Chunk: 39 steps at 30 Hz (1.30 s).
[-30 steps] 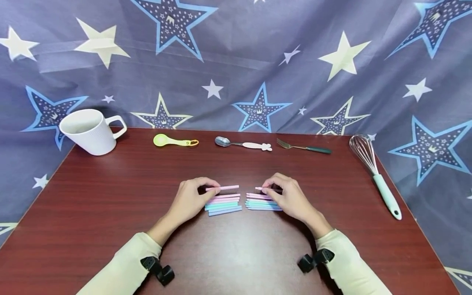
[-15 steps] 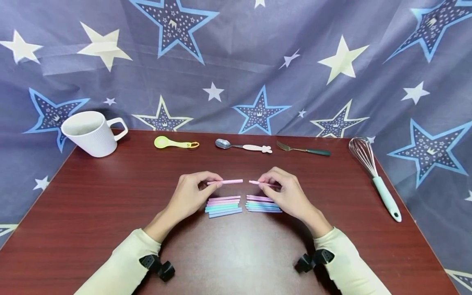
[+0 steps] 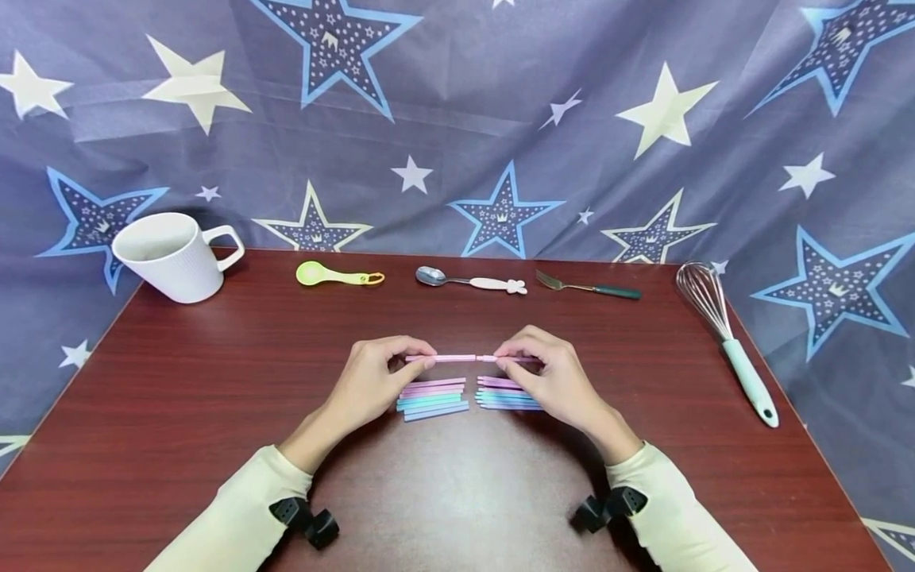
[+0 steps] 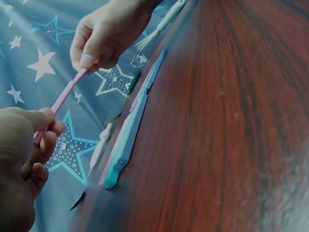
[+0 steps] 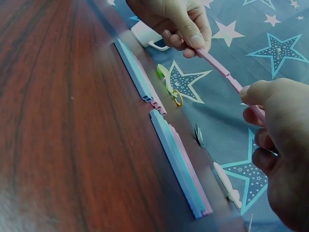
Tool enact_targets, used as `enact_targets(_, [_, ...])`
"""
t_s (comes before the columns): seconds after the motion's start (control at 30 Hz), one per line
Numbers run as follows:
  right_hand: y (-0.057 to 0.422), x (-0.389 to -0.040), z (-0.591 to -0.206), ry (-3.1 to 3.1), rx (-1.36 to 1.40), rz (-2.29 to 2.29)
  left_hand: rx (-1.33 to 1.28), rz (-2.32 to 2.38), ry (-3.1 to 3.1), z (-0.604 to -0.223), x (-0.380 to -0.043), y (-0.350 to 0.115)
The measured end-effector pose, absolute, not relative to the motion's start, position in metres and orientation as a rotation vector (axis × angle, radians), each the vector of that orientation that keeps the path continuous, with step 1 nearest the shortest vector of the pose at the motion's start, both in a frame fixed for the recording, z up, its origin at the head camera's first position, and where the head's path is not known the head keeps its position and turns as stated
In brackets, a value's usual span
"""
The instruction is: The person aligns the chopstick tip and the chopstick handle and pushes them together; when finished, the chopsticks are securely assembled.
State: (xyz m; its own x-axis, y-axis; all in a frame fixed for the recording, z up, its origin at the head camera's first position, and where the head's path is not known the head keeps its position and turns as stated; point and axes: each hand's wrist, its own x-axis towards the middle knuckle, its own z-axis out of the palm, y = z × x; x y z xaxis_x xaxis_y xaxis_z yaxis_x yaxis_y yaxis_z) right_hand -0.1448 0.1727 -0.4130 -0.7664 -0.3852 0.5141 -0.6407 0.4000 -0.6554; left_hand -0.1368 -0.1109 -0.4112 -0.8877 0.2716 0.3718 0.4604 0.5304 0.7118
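Note:
In the head view my left hand (image 3: pixel 372 377) pinches a thin pink stick (image 3: pixel 456 358) between thumb and fingers. Opposite it, my right hand (image 3: pixel 561 372) pinches a second pink stick (image 3: pixel 486 358) with a narrower tip. Both sticks are raised above the table, end to end in one line; their ends meet or nearly meet in the right wrist view. Nearer the person lie two rows of similar sticks in pink, teal and blue: a left row (image 3: pixel 432 397) and a right row (image 3: pixel 503 395). My fingers cover the outer ends of the held sticks.
Along the back of the brown table (image 3: pixel 457 492) lie a yellow-green measuring spoon (image 3: pixel 332 274), a spoon with a white handle (image 3: pixel 472 281) and a green-handled fork (image 3: pixel 589 287). A white mug (image 3: pixel 171 258) stands back left. A whisk (image 3: pixel 736 349) lies at the right edge.
Both hands have lifted their pink sticks off the table, away from the rows. The sticks have come together, closing the gap between their ends.

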Motion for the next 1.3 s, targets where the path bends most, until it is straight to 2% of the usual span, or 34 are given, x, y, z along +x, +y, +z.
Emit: enact_targets(1.3, [0.163, -0.138, -0.421, -2.439, 0.893, 1.289, -0.725, -1.194, -2.457, -0.422, -0.133, -0.105])
